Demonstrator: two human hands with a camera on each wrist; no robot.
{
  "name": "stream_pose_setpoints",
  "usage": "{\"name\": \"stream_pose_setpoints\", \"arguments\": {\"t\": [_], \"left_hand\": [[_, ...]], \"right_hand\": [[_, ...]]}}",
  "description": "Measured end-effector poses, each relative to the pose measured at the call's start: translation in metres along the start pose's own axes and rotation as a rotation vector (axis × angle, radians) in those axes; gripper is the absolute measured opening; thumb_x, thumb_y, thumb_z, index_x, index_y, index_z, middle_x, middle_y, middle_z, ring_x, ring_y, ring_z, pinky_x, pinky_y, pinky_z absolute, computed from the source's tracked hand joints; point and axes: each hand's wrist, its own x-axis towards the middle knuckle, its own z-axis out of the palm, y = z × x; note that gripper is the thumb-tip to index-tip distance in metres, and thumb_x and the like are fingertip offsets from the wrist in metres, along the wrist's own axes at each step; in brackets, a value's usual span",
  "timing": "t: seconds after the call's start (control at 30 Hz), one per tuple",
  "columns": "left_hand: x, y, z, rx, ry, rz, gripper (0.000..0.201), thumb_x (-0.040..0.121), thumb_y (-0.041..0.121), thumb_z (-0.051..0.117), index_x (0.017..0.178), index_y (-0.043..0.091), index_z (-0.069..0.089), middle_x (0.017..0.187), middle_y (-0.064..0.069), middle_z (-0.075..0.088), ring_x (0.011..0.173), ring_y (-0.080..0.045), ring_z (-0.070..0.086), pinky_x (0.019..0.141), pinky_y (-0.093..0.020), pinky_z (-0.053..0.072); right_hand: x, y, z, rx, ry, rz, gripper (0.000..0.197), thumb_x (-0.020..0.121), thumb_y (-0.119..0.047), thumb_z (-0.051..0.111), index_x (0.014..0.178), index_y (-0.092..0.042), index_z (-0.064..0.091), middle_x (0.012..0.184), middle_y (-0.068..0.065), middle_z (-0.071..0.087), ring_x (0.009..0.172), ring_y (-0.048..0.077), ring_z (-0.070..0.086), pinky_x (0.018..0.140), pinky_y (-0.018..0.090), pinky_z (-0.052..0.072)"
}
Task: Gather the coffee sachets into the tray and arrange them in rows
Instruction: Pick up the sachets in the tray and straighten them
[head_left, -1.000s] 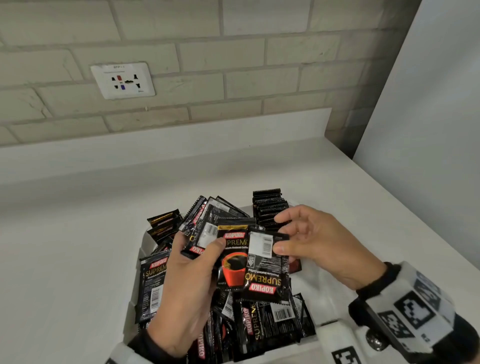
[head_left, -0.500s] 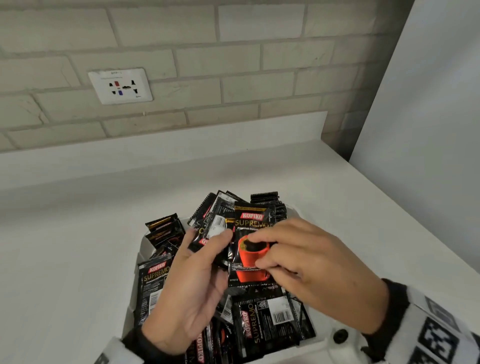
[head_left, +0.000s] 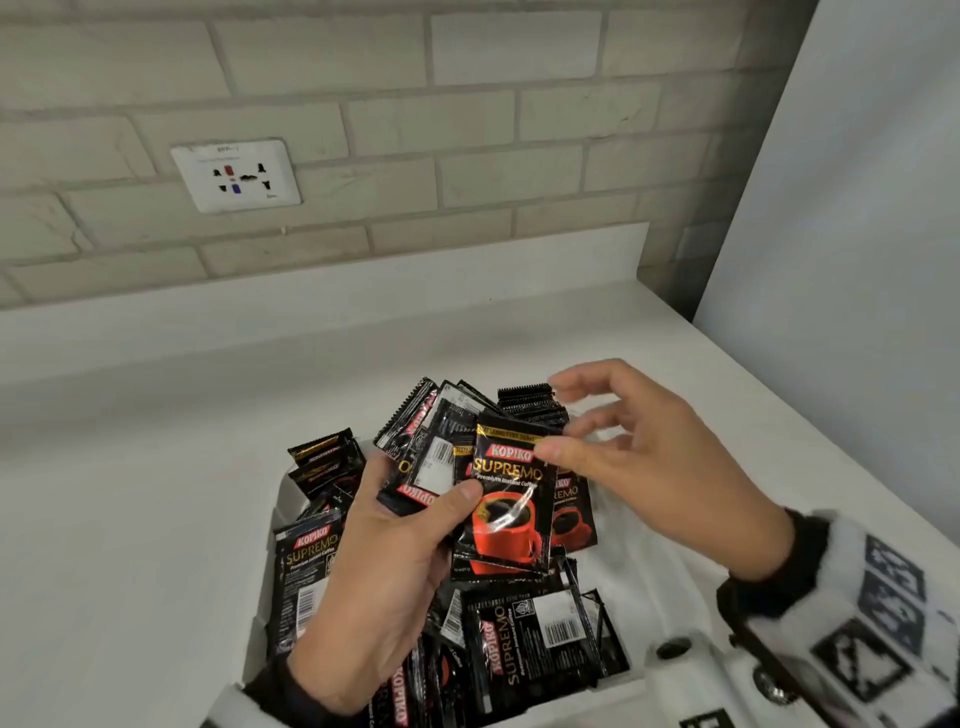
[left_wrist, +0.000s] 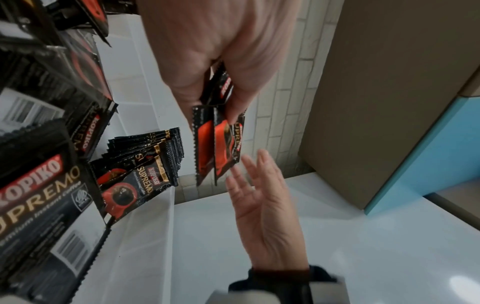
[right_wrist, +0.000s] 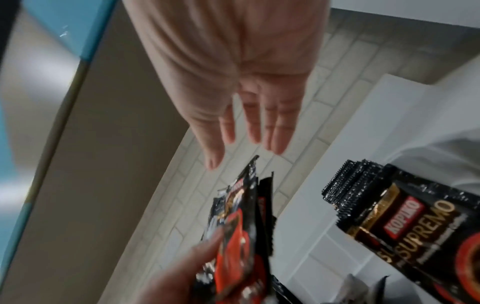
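Collecting sachets into a stack

Left hand (head_left: 384, 566) pinches a stack of sachets (head_left: 506, 512) mid-frame; right hand (head_left: 639, 462), released, next picks another from the tray (head_left: 288, 499).

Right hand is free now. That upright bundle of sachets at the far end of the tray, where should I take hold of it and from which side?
Judging by its pose, come from above. The upright bundle stands on edge in the tray, serrated tops up and exposed. Put the right hand over it with the grip across the flat outer faces just below the tops, squeezing the sachets together. Loose sachets crowd its near side.
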Motion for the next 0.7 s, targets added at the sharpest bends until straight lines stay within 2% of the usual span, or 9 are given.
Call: {"name": "stream_pose_setpoints", "arguments": {"t": [0.07, 0.17, 0.3, 0.37, 0.47, 0.6, 0.7], "left_hand": [[-0.001, -0.001, 0.002, 0.018, -0.025, -0.006, 0.048, 0.059, -0.005, 0.062, 0.099, 0.021, 0.056, 0.083, -0.009, 0.075, 0.067, -0.017, 0.072, 0.05, -0.027, 0.057], [-0.002, 0.001, 0.005, 0.008, -0.027, -0.011, 0.044, 0.062, -0.001, 0.061, 0.102, 0.017, 0.058, 0.086, -0.008, 0.075, 0.067, -0.015, 0.072, 0.049, -0.025, 0.056], [-0.003, 0.001, 0.005, -0.037, 0.018, -0.023, 0.031, 0.068, 0.003, 0.059, 0.093, 0.021, 0.059, 0.08, -0.005, 0.075, 0.061, -0.013, 0.071, 0.042, -0.024, 0.053], [-0.003, 0.0, 0.005, -0.043, 0.046, -0.037, 0.027, 0.073, 0.0, 0.058, 0.086, 0.024, 0.055, 0.075, -0.005, 0.075, 0.057, -0.013, 0.07, 0.039, -0.024, 0.051], [-0.002, -0.001, 0.007, -0.062, 0.05, -0.047, 0.029, 0.08, -0.004, 0.054, 0.085, 0.024, 0.053, 0.073, -0.005, 0.074, 0.056, -0.014, 0.069, 0.039, -0.024, 0.052], [-0.001, -0.002, 0.006, -0.057, 0.04, -0.04, 0.029, 0.074, -0.002, 0.056, 0.084, 0.025, 0.052, 0.074, -0.005, 0.074, 0.057, -0.014, 0.069, 0.04, -0.026, 0.053], [0.001, -0.002, 0.006, -0.042, 0.013, -0.028, 0.032, 0.066, 0.003, 0.059, 0.091, 0.022, 0.056, 0.082, -0.006, 0.075, 0.061, -0.015, 0.07, 0.044, -0.027, 0.055]], "right_hand": [[0.007, 0.002, 0.0, 0.031, -0.104, 0.103, 0.039, 0.071, -0.021, 0.074, 0.099, -0.037, 0.052, 0.09, -0.01, 0.052, 0.062, 0.005, 0.057, 0.062, 0.025, 0.054], [0.009, 0.005, 0.003, -0.007, -0.118, 0.086, 0.043, 0.072, -0.009, 0.075, 0.095, -0.037, 0.053, 0.084, -0.009, 0.048, 0.057, 0.004, 0.051, 0.062, 0.027, 0.054], [0.007, 0.007, 0.008, -0.213, -0.11, -0.023, 0.037, 0.073, -0.018, 0.075, 0.087, -0.043, 0.053, 0.09, -0.013, 0.047, 0.072, 0.008, 0.053, 0.069, 0.014, 0.045], [0.006, 0.007, 0.012, -0.266, -0.138, -0.058, 0.033, 0.075, -0.02, 0.074, 0.096, -0.04, 0.058, 0.091, -0.015, 0.044, 0.078, 0.01, 0.053, 0.071, 0.015, 0.044], [0.007, 0.009, 0.015, -0.299, -0.168, -0.078, 0.037, 0.078, -0.021, 0.071, 0.112, -0.031, 0.061, 0.091, -0.018, 0.04, 0.076, 0.007, 0.05, 0.07, 0.015, 0.042], [0.008, 0.009, 0.016, -0.356, -0.204, -0.093, 0.041, 0.08, -0.026, 0.068, 0.12, -0.031, 0.058, 0.093, -0.02, 0.038, 0.076, 0.003, 0.046, 0.07, 0.011, 0.039], [0.01, 0.007, 0.014, -0.375, -0.21, -0.07, 0.038, 0.079, -0.028, 0.069, 0.116, -0.029, 0.059, 0.094, -0.019, 0.04, 0.074, 0.002, 0.048, 0.069, 0.009, 0.038]]}}
